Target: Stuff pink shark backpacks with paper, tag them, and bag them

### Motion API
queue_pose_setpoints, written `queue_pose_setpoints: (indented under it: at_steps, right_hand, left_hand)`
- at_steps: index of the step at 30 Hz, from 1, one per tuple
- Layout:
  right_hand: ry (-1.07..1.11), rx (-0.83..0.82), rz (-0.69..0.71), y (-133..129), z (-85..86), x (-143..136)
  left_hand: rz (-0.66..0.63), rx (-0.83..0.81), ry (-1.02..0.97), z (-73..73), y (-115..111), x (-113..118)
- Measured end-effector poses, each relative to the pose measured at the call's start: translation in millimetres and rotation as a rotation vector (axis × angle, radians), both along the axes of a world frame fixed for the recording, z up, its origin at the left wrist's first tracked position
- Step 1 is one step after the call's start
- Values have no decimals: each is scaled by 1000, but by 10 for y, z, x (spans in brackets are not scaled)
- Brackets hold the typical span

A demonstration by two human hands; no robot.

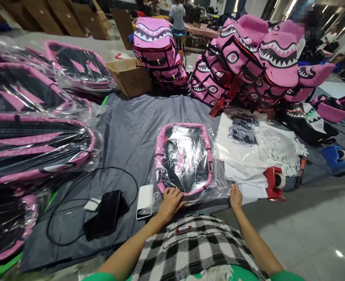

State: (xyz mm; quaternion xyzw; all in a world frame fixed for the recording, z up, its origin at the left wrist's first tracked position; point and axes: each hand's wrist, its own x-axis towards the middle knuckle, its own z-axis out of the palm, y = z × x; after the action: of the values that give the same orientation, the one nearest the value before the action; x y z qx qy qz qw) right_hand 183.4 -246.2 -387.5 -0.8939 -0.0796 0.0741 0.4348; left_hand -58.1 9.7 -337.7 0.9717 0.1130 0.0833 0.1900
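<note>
A pink and black backpack (185, 158) lies flat on the grey-covered table in front of me, inside a clear plastic bag (219, 183). My left hand (171, 203) rests at the backpack's lower edge, its fingers bent over the plastic there. My right hand (236, 196) pinches the near right corner of the plastic bag, apart from the backpack itself. The plastic between the hands lies along the table's front edge. Just left of my left hand is a white power bank (145, 200), partly beside the bag's left side.
Bagged backpacks (34, 144) are piled at left. More pink backpacks (160, 50) stand at the back, by a cardboard box (130, 77). A phone (108, 212) and black cable lie front left. A red tape dispenser (274, 182), paper sheets and a blue tape dispenser (334, 158) lie right.
</note>
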Motion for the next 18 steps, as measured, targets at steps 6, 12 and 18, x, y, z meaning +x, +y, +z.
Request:
queue_pose_setpoints:
  at_steps: [6,12,18]
  right_hand:
    - [28,28,7,-33,6,8]
    - [49,19,2,11,-10,92]
    - [51,73,15,-88,25,207]
  left_hand:
    - [11,-139,84,-84,177,103]
    - [41,-358,248,-115,378,332]
    - [49,-538,339,-23,450,404]
